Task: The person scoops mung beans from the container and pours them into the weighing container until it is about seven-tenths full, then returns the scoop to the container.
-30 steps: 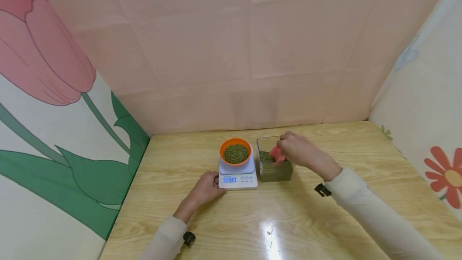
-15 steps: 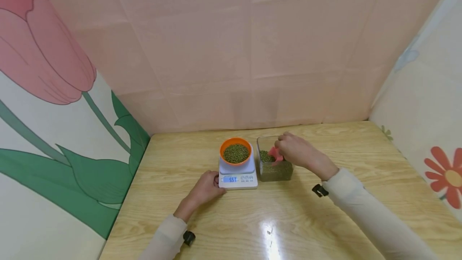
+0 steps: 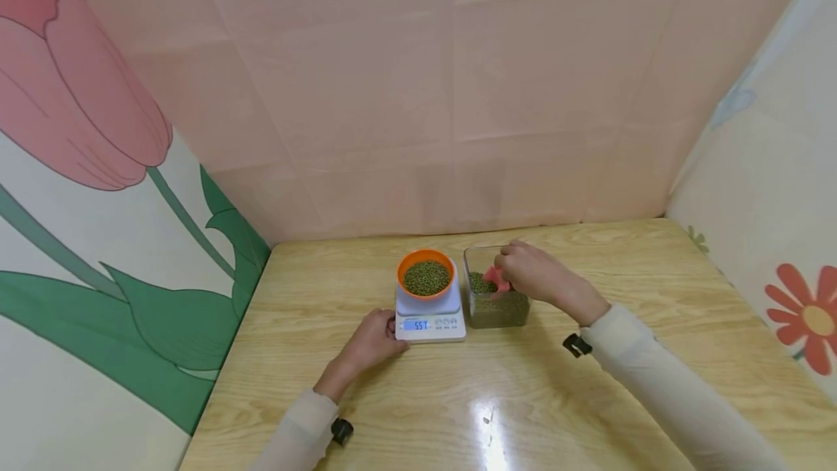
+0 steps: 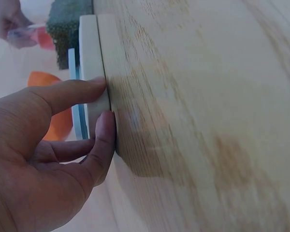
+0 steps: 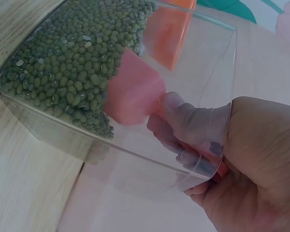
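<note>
A white kitchen scale carries an orange bowl of green mung beans, its lit display showing digits. My left hand holds the scale's near left corner; in the left wrist view the thumb lies along the scale's edge and the other fingers bend against its side. Just right of the scale stands a clear container partly filled with mung beans. My right hand reaches over its rim and grips a pink scoop by the handle, the scoop's front edge down in the beans.
Everything stands on a wood-grain table, backed by a pink sheet. Walls with painted flowers rise at the left and right. A few small dark specks lie near a glare patch at the front.
My right hand and the scoop have shifted slightly left inside the container. My left hand, the scale and the bowl stay as they were.
</note>
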Tool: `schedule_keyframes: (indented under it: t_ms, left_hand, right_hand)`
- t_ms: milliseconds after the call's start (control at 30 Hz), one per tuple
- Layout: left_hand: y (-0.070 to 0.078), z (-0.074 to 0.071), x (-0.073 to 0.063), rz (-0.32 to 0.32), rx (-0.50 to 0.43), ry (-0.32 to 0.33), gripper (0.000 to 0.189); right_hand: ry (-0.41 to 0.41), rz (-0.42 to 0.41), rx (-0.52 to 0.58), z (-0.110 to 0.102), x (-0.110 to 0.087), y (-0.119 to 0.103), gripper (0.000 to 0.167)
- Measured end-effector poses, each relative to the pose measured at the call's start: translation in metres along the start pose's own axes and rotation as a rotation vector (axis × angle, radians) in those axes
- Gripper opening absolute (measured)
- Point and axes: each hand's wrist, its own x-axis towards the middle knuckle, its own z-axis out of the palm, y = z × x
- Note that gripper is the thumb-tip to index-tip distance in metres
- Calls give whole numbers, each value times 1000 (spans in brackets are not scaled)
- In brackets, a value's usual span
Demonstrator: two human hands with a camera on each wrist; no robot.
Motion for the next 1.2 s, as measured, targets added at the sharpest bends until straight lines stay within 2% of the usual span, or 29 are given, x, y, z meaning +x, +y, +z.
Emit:
schedule_keyframes:
  t_ms: [333,733,1200]
  left_hand:
    - [0,-1,0,-2,2,-3,40]
    - [1,-1,0,-9,5,-3,43]
    - [-1,0,1,-10,17,-1,40]
  right_hand:
    - [12,-13,52,4,0,3,31]
    - [3,1,110,3,-2,4,27]
    - [8,29,158,1,-1,7,9]
